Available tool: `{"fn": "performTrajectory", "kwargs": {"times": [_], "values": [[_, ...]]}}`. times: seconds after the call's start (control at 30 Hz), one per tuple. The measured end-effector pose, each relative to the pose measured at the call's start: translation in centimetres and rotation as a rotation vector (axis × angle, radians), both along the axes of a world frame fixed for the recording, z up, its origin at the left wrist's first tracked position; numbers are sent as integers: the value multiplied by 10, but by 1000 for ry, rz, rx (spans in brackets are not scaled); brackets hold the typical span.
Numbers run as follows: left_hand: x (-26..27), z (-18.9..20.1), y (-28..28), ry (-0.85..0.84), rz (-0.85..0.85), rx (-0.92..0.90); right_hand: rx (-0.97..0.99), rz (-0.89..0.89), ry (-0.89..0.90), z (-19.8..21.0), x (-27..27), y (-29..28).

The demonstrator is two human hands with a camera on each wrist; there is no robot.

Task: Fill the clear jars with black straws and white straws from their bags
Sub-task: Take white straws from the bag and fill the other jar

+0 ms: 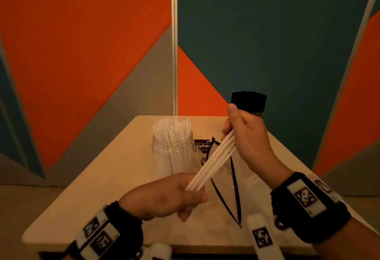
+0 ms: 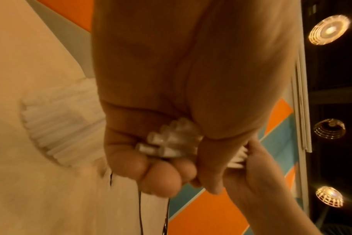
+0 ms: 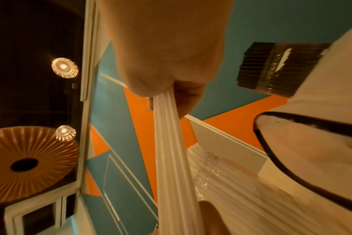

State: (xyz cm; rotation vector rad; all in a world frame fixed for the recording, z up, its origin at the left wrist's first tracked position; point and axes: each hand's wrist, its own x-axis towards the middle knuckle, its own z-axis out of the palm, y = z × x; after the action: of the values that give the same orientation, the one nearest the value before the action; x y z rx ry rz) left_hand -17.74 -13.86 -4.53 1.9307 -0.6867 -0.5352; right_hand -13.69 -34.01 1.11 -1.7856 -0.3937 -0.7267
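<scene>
Head view: both hands hold one small bundle of white straws (image 1: 211,164) in the air over the middle of the tabletop (image 1: 107,179), slanting from low near side up toward the far right; left hand (image 1: 164,196) curled round the lower ends, right hand (image 1: 246,136) pinching the upper ends with the thumb sticking up. Step looks like evening up the bundle before loading it; the jar of white straws (image 1: 173,148) stands just left of the bundle, toward the far edge, already packed close to full. Next move probably calls for one hand to let go, the bundle to be tipped upright and lowered into whatever gap is left among the standing straws, which is tight. The jar of black straws (image 1: 248,103) sits at the far right corner, partly hidden behind the right hand, packed full too. A flat clear bag with black trim (image 1: 234,189) lies on the tabletop under the hands toward the near edge, looks empty; a dark label (image 1: 202,145) shows beside the white jar. Straw ends could snag on the full jar's mouth
</scene>
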Motion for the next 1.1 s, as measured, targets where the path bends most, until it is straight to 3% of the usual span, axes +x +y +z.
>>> {"fn": "performTrajectory", "kwargs": {"times": [0.17,0.23,0.33,0.47,0.57,0.73,0.93,1.1], "values": [[8,5,-17,1,164,-191,-192,21,-274,13,7,37],[10,5,-18,-8,209,-254,-152,88,-303,14,11,47],[14,2,-9,-42,334,-322,37,200,-198,15,29,48],[18,-2,11,-87,568,-435,86,392,231,0,64,40],[19,5,28,-149,652,-507,143,511,388,-13,81,36],[28,31,43,-263,715,-679,-217,500,434,-25,87,51],[50,57,29,-292,631,-873,-230,315,396,-22,86,70],[77,70,16,-368,672,-897,-243,336,383,-19,84,70]]}}
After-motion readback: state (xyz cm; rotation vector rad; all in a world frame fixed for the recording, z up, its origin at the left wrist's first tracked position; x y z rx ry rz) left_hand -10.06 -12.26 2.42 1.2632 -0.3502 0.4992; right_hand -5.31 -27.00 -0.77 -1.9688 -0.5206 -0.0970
